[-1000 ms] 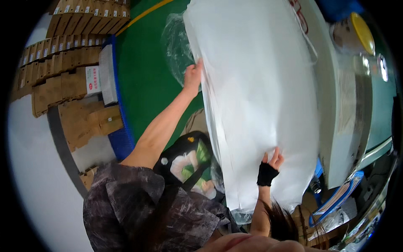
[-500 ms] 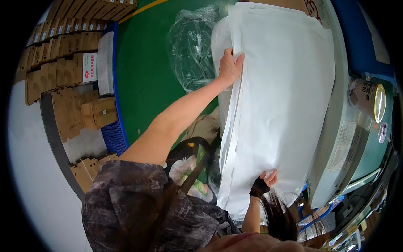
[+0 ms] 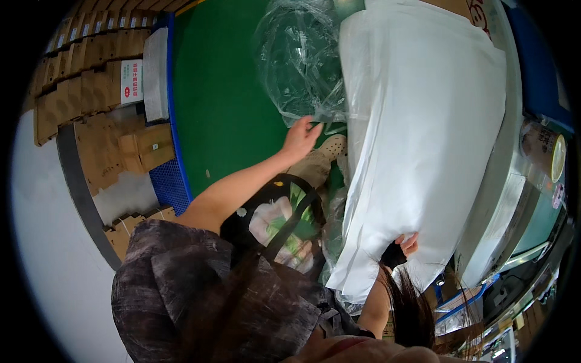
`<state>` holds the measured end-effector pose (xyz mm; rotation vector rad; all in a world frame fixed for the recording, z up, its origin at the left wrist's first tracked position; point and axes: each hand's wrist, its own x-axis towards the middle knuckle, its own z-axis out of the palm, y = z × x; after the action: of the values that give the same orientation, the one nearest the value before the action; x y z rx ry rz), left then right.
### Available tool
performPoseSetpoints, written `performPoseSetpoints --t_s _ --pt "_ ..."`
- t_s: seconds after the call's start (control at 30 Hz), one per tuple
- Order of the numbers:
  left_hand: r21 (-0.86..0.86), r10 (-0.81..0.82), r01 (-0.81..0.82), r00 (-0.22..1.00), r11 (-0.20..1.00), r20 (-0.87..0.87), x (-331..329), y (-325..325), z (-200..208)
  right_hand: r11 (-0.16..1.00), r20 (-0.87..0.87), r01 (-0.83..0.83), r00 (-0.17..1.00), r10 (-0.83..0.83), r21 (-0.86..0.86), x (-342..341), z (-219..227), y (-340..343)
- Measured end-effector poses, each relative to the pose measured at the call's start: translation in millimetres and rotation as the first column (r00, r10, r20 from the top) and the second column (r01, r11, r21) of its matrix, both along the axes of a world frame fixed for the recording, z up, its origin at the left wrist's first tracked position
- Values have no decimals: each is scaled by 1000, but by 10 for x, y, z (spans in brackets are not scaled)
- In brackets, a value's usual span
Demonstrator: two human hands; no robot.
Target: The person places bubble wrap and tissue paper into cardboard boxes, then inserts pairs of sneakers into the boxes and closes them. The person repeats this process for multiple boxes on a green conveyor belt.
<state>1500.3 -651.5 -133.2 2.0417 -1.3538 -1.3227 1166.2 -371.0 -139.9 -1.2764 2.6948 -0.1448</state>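
Note:
A stack of large white sheets lies lengthwise in front of me, its left edges loose and layered. My left hand is off the stack to its left, thumb and forefinger apart with nothing held. Just beyond its fingertips is a crumpled clear plastic bag, which hangs beside the stack over the green floor. On the near part of the sheets rests my right hand, in a black fingerless glove. Its fingers are bunched on the top sheet, which dimples around them; their tips are partly hidden.
Cardboard boxes fill a rack with a blue frame at the left. A black printed apron covers my lap. Right of the sheets are a pale machine edge and a clear jar. A shoe shows below.
My left hand has let go of the sheets' left edge and drawn back left and nearer. My right hand stays on the sheets. The whole view has shifted slightly.

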Motion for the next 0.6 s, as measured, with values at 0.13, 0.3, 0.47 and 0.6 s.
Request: performPoseSetpoints --t_s 0.13,0.3,0.47,0.6 --pt "235 -343 294 916 927 210 1140 543 -174 999 -119 -3 993 -4 -54 44 1 25" --pt "372 -196 119 964 921 178 2161 1233 -158 993 -287 -114 951 111 7 -71 -80 32" --pt "415 -442 372 893 831 85 2466 1483 -67 906 -94 -31 996 -10 -422 1273 1120 -948" --pt "481 -767 603 564 636 306 2818 1570 -116 827 252 -296 856 452 -478 2626 733 -1177"
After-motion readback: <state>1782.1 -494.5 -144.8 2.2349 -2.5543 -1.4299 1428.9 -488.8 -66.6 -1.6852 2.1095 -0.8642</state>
